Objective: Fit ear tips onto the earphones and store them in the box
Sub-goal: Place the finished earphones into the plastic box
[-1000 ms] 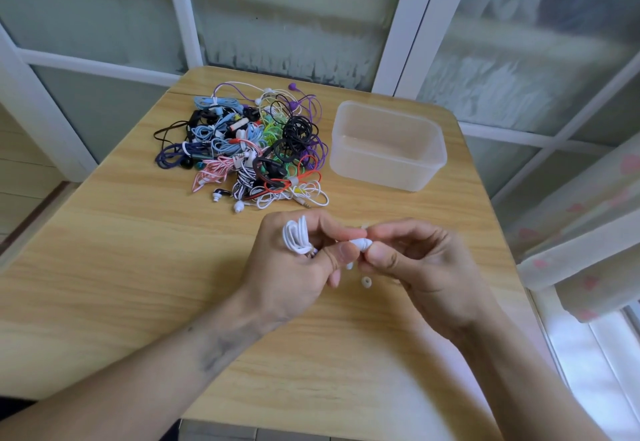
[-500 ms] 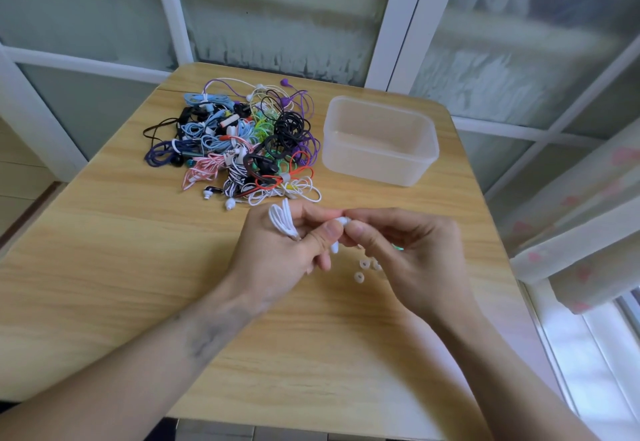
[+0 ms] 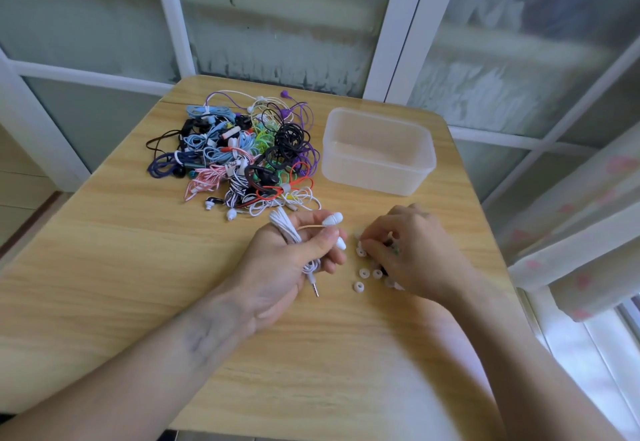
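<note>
Our left hand (image 3: 294, 260) grips coiled white earphones (image 3: 287, 231) at frame centre. Our right hand's (image 3: 412, 253) fingers (image 3: 372, 244) curl onto ear tips (image 3: 363, 272) on the tabletop (image 3: 138, 267); we cannot tell whether they pinch one.

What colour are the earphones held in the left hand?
White: the earphones, coiled cable included, are all white in the left hand, shown in the head view.

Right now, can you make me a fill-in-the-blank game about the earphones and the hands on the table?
1. The left hand holds a coiled pair of ____ earphones.
2. The right hand reaches down to the small loose ear ____ on the table.
3. The clear plastic box has ____ earphones inside it.
4. The colourful pile of earphones lies to the ____ of the box.

Missing words: white; tips; no; left
</note>
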Tool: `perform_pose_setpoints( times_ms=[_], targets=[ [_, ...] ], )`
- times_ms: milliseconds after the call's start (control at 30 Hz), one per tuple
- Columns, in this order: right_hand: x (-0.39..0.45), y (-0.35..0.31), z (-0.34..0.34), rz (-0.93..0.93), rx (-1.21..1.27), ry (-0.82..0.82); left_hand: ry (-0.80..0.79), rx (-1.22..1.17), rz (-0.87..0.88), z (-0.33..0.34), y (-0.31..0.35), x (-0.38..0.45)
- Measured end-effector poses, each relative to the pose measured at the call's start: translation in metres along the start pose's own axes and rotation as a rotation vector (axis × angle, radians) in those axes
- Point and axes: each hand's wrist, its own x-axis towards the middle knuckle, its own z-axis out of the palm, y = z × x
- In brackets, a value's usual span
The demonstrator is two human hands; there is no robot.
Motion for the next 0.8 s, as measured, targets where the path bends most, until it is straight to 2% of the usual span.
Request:
perform_pose_setpoints(
  times_ms=[267, 433, 500, 567, 667, 800],
  targets=[
    [-0.001, -0.004, 0.002, -0.006, 0.003, -0.001, -0.008, 0.057, -0.053, -0.001, 0.005, -0.002],
    [-0.001, -0.005, 0.005, -0.027, -0.038, -0.007, 0.015, -0.023, -0.061, 0.000, 0.004, -0.001],
    [-0.001, -0.004, 0.005, -0.050, -0.023, 0.045, 0.025, -0.060, -0.069, 0.001, 0.004, -0.001],
    [-0.005, -0.008, 0.001, -0.030, 0.079, 0.137, 0.033, -0.104, -0.068, 0.001, 0.004, 0.000],
    [-0.013, -0.016, -0.009, 0.069, 0.363, 0.242, 0.032, -0.165, -0.060, -0.001, 0.004, 0.001],
    [-0.022, -0.025, -0.014, 0.117, 0.791, 0.217, 0.018, -0.161, -0.044, -0.001, 0.004, 0.002]
  ],
)
